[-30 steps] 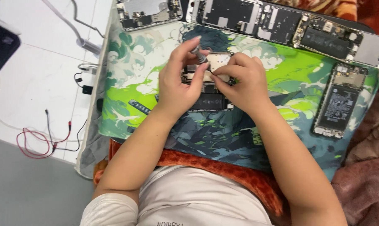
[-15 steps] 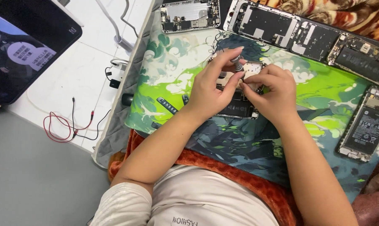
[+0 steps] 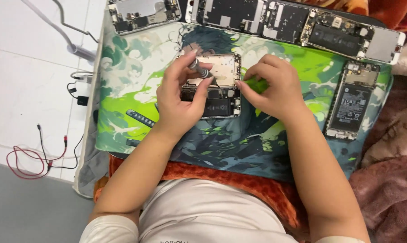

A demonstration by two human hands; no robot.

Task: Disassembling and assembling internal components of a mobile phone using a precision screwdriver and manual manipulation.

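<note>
Since half a second earlier the hands had drawn apart: then both were bunched over the opened phone (image 3: 212, 85), and now its pale upper plate showed between them. Fingertips of the left hand (image 3: 178, 101) pinched a small grey screwdriver (image 3: 202, 71), thumb on one side and two fingers on the other, its tip slanting down onto the plate near the middle of the phone. Below that grip the left thumb lay across the phone's dark lower half. The right hand (image 3: 275, 87) had its fingers curled and pressed together, their tips touching the phone's right edge, holding nothing that could be seen. The phone lay flat on a green patterned mat (image 3: 122, 90), just under both hands. Further out, a row of other opened phones (image 3: 266, 18) lined the mat's far edge, and one more (image 3: 352, 105) lay well to the right. Red and black leads (image 3: 28, 157) trailed on the white floor at left.
</note>
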